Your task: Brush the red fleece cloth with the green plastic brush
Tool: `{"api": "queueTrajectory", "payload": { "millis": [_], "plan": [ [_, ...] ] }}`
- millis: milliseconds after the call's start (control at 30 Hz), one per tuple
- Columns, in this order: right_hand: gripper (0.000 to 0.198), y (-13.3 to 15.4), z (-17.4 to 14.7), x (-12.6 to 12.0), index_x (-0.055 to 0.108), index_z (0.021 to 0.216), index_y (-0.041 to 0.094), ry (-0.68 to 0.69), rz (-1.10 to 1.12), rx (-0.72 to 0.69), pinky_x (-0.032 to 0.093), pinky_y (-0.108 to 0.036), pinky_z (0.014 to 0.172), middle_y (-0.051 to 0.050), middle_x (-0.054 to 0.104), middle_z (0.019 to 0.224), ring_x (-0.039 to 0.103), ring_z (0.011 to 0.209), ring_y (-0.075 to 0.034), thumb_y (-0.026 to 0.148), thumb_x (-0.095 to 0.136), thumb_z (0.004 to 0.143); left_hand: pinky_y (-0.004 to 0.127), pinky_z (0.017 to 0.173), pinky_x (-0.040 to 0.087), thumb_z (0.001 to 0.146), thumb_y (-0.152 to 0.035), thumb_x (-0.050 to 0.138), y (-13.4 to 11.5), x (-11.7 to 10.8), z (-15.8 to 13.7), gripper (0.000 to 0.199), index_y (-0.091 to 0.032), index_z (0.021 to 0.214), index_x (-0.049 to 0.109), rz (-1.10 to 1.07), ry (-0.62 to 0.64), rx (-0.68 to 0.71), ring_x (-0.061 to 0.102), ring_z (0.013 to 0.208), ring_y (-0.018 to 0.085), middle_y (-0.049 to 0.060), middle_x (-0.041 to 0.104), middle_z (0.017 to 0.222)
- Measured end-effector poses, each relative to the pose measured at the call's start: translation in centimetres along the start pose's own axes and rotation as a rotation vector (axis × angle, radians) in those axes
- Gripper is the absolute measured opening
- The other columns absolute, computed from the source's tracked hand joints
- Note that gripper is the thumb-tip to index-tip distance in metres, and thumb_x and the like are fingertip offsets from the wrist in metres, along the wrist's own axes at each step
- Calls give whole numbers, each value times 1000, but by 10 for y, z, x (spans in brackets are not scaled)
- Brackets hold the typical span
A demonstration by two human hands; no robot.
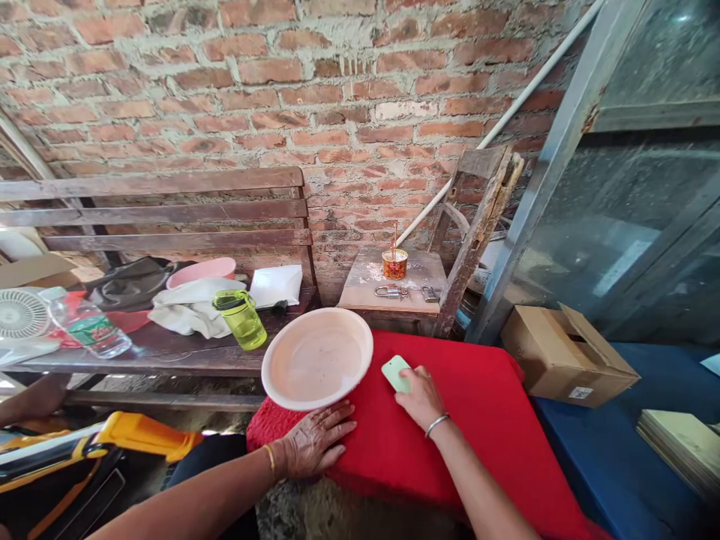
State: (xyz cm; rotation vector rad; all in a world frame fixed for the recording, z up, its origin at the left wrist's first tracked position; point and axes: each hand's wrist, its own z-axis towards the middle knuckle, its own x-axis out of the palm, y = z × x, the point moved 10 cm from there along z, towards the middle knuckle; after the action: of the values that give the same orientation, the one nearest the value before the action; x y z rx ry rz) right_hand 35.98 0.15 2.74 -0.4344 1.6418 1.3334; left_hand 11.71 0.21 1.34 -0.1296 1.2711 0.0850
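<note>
Right hand gripped pale green block between thumb and fingers, right of whitish basin, over red-covered tabletop; could not tell whether block touched it. Left hand open, palm down on tabletop, just beside basin's near rim. Yellow-green bottle stood left of basin. Beyond, wooden chair carried red-and-gold tin holding thin red sticks; padlock lay near tin. Cardboard box sat farther right.

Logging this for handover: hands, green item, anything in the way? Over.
Left hand flat on red cloth. Right hand holding pale green item. Basin hides cloth's far left corner, possibly in the way.
</note>
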Motion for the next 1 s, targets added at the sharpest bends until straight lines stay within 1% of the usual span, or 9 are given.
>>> {"api": "queueTrajectory", "payload": {
  "millis": [100, 267, 333, 433, 600, 700, 767, 833, 1000],
  "plan": [
    [37, -42, 0, -27, 71, 102, 27, -1, -49, 77, 44, -30, 86, -3, 62, 98, 60, 93, -20, 24, 67, 65, 40, 109, 44, 92, -27, 53, -3, -4, 3, 46, -21, 137, 52, -9, 4, 6, 46, 135, 25, 10, 50, 145],
    [46, -170, -25, -123, 68, 114, 15, -88, -200, 449, 47, -41, 81, -14, 64, 92, 64, 89, -30, 41, 57, 77, 41, 109, 44, 91, -28, 54, -4, -4, 5, 45, -20, 135, 53, -21, 39, -1, 47, 134, 26, 12, 51, 144],
    [52, -192, -33, -144, 66, 118, 13, -133, -255, 555, 47, -42, 80, -17, 64, 91, 63, 94, -34, 47, 53, 81, 41, 108, 45, 91, -29, 54, -4, -2, 5, 44, -19, 134, 54, -15, 54, -2, 47, 134, 27, 13, 51, 144],
    [52, -164, -20, -124, 65, 120, 16, -136, -245, 470, 47, -38, 83, -14, 63, 93, 61, 100, -31, 48, 55, 81, 42, 107, 46, 91, -29, 55, -3, 2, 4, 44, -19, 134, 54, -13, 63, -7, 48, 133, 27, 14, 51, 144],
    [34, -31, 22, -27, 69, 109, 24, -51, -125, 94, 44, -30, 88, -6, 61, 99, 59, 95, -21, 35, 63, 77, 41, 108, 45, 90, -28, 56, -1, 2, 2, 46, -19, 135, 53, -35, 58, -14, 47, 135, 26, 13, 50, 145],
    [33, 13, 37, 12, 71, 102, 27, 7, -83, -4, 42, -26, 87, -3, 61, 101, 58, 96, -18, 32, 72, 69, 41, 109, 45, 91, -26, 55, -1, -1, 1, 46, -20, 136, 51, -50, 40, -17, 46, 135, 26, 12, 49, 146],
    [33, 9, 43, 15, 72, 100, 27, 22, -71, -2, 42, -25, 84, -3, 61, 100, 59, 94, -18, 31, 73, 67, 42, 108, 45, 91, -26, 55, -1, -1, 1, 46, -19, 136, 51, -51, 38, -12, 46, 135, 27, 13, 49, 145],
    [32, -21, 44, -2, 72, 99, 27, 5, -76, 52, 43, -25, 83, -3, 61, 98, 60, 92, -17, 30, 72, 68, 42, 108, 45, 91, -27, 55, -1, -1, 1, 46, -19, 136, 52, -57, 42, -13, 47, 134, 27, 13, 50, 145],
    [31, -137, 23, -99, 72, 95, 21, -172, -133, 301, 48, -37, 75, -7, 60, 80, 61, 76, -25, 38, 66, 70, 41, 109, 44, 91, -29, 56, -1, -1, 2, 46, -20, 136, 53, -85, 34, -32, 49, 133, 27, 13, 50, 145]
  ]
}}
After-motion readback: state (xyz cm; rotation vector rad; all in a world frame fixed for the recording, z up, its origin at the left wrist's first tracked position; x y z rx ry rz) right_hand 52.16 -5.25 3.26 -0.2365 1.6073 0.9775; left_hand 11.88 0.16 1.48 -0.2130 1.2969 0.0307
